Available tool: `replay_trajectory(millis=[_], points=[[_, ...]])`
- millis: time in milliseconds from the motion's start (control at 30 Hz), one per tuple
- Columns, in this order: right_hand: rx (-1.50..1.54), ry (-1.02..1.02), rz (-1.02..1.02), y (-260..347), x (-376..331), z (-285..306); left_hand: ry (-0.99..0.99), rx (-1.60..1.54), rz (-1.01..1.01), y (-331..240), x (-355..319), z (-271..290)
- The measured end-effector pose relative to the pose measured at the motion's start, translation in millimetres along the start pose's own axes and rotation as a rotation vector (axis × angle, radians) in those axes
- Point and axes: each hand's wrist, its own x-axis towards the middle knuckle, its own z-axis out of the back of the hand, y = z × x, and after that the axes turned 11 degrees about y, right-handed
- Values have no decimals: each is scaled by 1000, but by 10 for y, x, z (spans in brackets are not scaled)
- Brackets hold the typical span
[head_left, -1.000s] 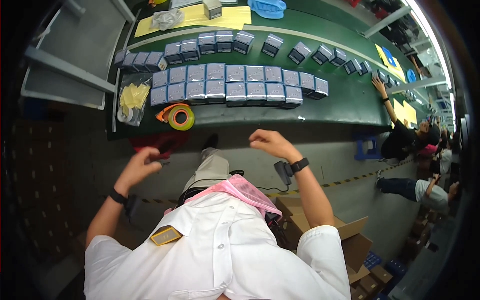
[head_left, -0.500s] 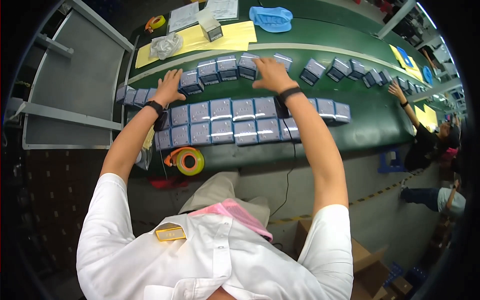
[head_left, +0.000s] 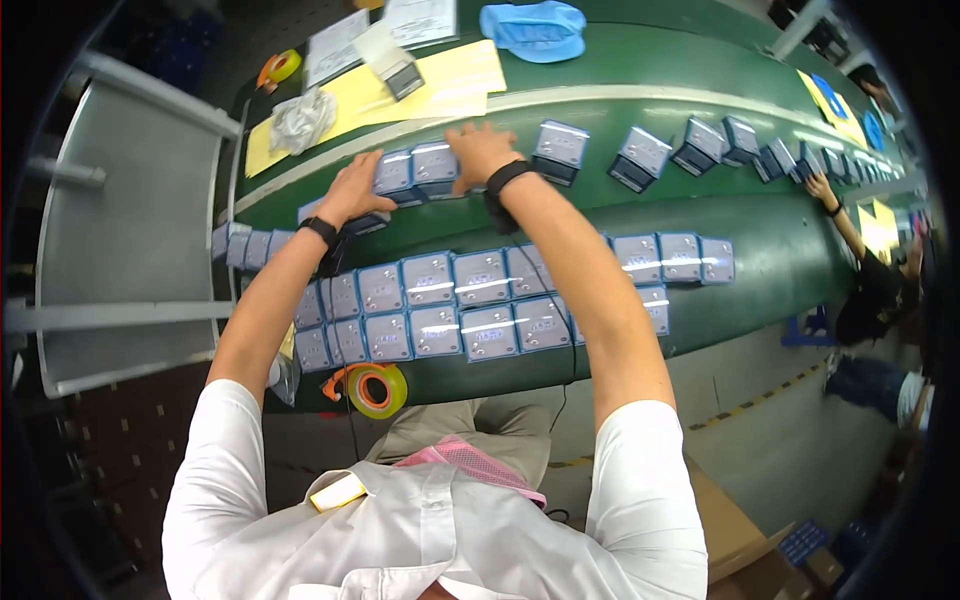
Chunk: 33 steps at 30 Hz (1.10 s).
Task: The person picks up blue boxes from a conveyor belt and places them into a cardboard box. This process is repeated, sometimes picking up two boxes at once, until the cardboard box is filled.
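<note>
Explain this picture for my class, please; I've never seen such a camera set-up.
A wide fisheye camera on a person's head looks down, so straight edges bend. The left hand and right hand, both bare, are the wearer's own. Between them show two blue-grey boxes; whether either hand grips one is hard to tell. Two rows of similar boxes lie nearer the wearer on the green work surface, beside an orange dispenser with yellow tape. Farther back lie yellow sheets and a blue cap. Another person's hand shows at right.
</note>
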Motion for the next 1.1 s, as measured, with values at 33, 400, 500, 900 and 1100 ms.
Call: replay_trajectory(millis=[33,400,500,900,1100], points=[[-35,-37,-1,-53,5,-91,-10,-27,-9,-98,83,-2],[50,-619,68,-45,360,450,-176,17,-255,241,298,1214],[-3,-754,-30,168,-946,1034,-214,75,-325,-244,-131,1808],[122,-533,-1075,648,-6919,-699,315,-241,-1330,-5352,-2321,229],[49,-595,-1306,710,-9809,-1309,257,-321,-1717,-7986,-3786,-520]])
